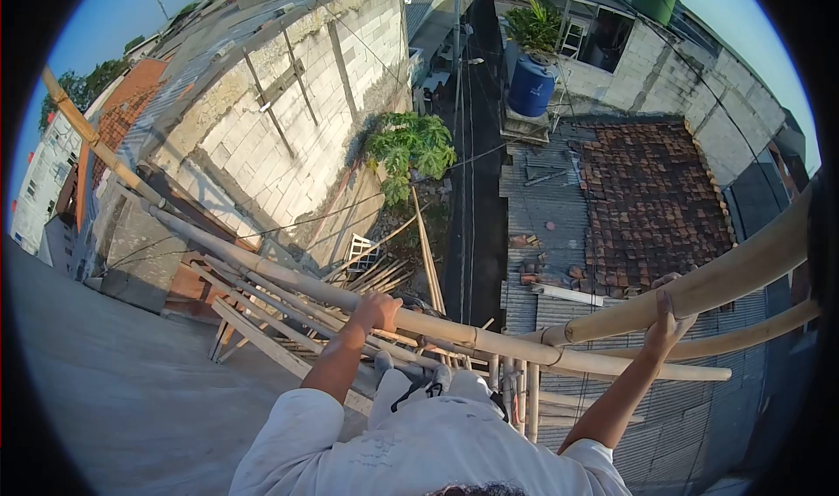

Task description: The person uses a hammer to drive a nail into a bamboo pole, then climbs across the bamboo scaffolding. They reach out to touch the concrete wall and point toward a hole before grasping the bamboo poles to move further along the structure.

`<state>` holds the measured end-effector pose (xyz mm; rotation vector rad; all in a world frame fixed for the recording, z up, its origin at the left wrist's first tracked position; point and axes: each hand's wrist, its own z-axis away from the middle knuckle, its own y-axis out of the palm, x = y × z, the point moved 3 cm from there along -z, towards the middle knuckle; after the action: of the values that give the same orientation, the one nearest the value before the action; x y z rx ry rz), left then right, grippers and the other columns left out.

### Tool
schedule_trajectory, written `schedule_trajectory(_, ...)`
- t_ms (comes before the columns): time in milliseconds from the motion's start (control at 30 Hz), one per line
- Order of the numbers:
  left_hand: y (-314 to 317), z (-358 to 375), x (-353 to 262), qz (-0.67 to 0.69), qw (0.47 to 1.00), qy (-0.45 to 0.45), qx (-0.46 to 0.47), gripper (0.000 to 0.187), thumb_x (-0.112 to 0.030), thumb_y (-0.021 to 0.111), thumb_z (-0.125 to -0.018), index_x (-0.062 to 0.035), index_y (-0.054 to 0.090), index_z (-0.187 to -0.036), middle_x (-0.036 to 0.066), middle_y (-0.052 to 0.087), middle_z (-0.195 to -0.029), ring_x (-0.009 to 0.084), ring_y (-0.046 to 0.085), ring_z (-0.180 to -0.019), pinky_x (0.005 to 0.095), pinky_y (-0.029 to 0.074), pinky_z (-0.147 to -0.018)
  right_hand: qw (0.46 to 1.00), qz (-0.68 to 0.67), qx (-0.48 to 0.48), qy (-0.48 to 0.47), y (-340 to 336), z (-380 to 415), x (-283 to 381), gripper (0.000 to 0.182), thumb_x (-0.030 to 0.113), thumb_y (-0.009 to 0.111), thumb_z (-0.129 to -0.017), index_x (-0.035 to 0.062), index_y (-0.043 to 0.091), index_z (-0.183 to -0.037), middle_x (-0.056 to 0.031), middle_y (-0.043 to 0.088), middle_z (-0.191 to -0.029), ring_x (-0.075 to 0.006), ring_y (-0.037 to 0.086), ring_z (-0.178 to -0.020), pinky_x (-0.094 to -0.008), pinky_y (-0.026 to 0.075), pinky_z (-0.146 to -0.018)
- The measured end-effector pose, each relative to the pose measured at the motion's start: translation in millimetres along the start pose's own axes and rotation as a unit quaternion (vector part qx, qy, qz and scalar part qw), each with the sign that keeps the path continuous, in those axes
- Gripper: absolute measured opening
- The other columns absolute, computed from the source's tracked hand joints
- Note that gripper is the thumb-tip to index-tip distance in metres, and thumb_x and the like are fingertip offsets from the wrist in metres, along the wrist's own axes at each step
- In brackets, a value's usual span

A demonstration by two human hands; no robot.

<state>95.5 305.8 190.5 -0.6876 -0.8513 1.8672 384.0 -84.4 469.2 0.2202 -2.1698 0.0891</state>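
Two pale bamboo poles carry the hands. One long pole (489,337) runs from the upper left down across the middle of the view, smooth, tan and ringed with darker nodes; a thicker pole (725,273) slants up toward the right edge, lashed to the first where they cross. More thin bamboo poles (516,391) stand and lie beneath them, forming a scaffold.

The left hand (376,311) sits on top of the long pole with its fingers curled over it, clenched around the bamboo, the bare forearm stretched forward from a white sleeve (293,426). The right hand (669,326) reaches up to the underside of the thicker pole, thumb raised against it and fingers wrapped behind, gripping it; that arm is nearly straight.

Below the poles, a grey concrete roof slab (114,391) fills the lower left. Beyond it stands a grey block wall (297,120), with a leafy papaya plant (409,151) at its corner. A narrow alley (476,199) drops away in the middle. To the right lies a tiled roof (651,203) beside corrugated sheets, and a blue water tank (530,87) stands above them.
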Motion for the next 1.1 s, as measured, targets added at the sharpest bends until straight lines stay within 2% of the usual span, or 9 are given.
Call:
schedule_trajectory(367,4.7,-3.1,1.6,0.0,1.0,0.004,-0.001,0.053,-0.035,0.076,-0.069,-0.0141,0.061,-0.114,0.011,0.067,-0.11,0.0309,0.062,-0.11,0.0469,0.047,-0.094,1.0,-0.005,-0.016,0.005,-0.2,0.8,-1.8,0.075,0.012,0.07,-0.076,-0.0061,0.033,-0.138,-0.0109,0.057,-0.093,-0.018,0.056,-0.083,-0.032,0.046,-0.079)
schedule_trajectory(433,2.2,-2.5,0.9,-0.002,1.0,0.002,-0.001,0.052,-0.036,0.076,-0.069,-0.0138,0.061,-0.114,0.011,0.067,-0.11,0.031,0.061,-0.11,0.047,0.047,-0.094,1.0,-0.023,0.009,0.008,-7.8,-1.5,-9.4,0.078,0.002,0.069,-0.075,-0.0044,0.03,-0.141,-0.0103,0.057,-0.098,-0.0198,0.059,-0.087,-0.0326,0.048,-0.082)
schedule_trajectory(600,-1.4,2.7,-1.2,0.001,1.0,-0.026,0.001,0.052,-0.036,0.076,-0.069,-0.013,0.063,-0.113,0.013,0.066,-0.114,0.0313,0.061,-0.111,0.0472,0.047,-0.096,1.0,-0.028,0.004,0.008,-7.7,-1.0,-10.5,0.078,0.002,0.069,-0.075,-0.0053,0.029,-0.141,-0.0105,0.058,-0.096,-0.0194,0.058,-0.087,-0.0327,0.048,-0.083)
schedule_trajectory(833,-9.1,7.9,-4.0,-0.005,1.0,-0.01,-0.009,0.051,-0.036,0.075,-0.07,-0.0124,0.063,-0.114,0.012,0.067,-0.112,0.0312,0.061,-0.111,0.0446,0.048,-0.095,1.0,-0.014,-0.008,0.004,-3.1,-0.8,-4.0,0.072,0.004,0.069,-0.076,-0.0068,0.034,-0.138,-0.0115,0.059,-0.095,-0.0194,0.058,-0.085,-0.0325,0.048,-0.084)
schedule_trajectory(867,-6.6,6.6,-2.8,-0.005,1.0,-0.01,-0.013,0.051,-0.036,0.075,-0.07,-0.0123,0.063,-0.114,0.012,0.068,-0.111,0.0313,0.061,-0.111,0.0442,0.048,-0.096,1.0,-0.005,0.001,0.023,-3.3,-0.9,-4.2,0.072,0.004,0.069,-0.076,-0.0068,0.034,-0.138,-0.0115,0.059,-0.095,-0.0194,0.058,-0.085,-0.0325,0.048,-0.084)
schedule_trajectory(933,-6.6,4.2,-1.5,-0.006,1.0,-0.017,0.01,0.05,-0.036,0.075,-0.07,-0.0119,0.063,-0.112,0.012,0.067,-0.111,0.0312,0.061,-0.111,0.0442,0.047,-0.097,0.999,0.025,0.022,-0.029,-6.6,-5.9,-4.3,0.069,0.007,0.069,-0.077,-0.0076,0.035,-0.136,-0.0121,0.06,-0.091,-0.0201,0.058,-0.083,-0.0316,0.048,-0.084)
schedule_trajectory(967,-6.9,3.8,-1.0,0.001,1.0,-0.011,0.005,0.05,-0.036,0.075,-0.07,-0.0118,0.063,-0.112,0.012,0.067,-0.113,0.0315,0.06,-0.112,0.0442,0.046,-0.098,0.999,0.037,0.03,-0.006,-10.6,-7.0,-7.4,0.069,0.007,0.069,-0.077,-0.0076,0.035,-0.136,-0.0121,0.06,-0.091,-0.0201,0.058,-0.083,-0.0316,0.048,-0.084)
schedule_trajectory(1033,-1.5,0.7,2.9,0.011,1.0,-0.012,0.007,0.051,-0.036,0.076,-0.069,-0.012,0.062,-0.112,0.012,0.066,-0.116,0.0321,0.059,-0.114,0.0441,0.044,-0.1,0.995,0.079,0.043,-0.044,-14.6,-11.8,-7.4,0.068,0.009,0.068,-0.077,-0.0083,0.036,-0.134,-0.0131,0.061,-0.087,-0.0214,0.059,-0.082,-0.0312,0.048,-0.081)
schedule_trajectory(1100,10.6,-4.8,6.1,0.016,0.999,-0.012,0.025,0.052,-0.037,0.076,-0.069,-0.0122,0.062,-0.112,0.013,0.065,-0.117,0.0324,0.058,-0.116,0.044,0.044,-0.101,0.997,0.058,0.044,-0.023,-10.8,-11.4,-4.6,0.068,0.008,0.068,-0.077,-0.0083,0.035,-0.134,-0.0138,0.061,-0.088,-0.0217,0.059,-0.081,-0.0313,0.049,-0.08)
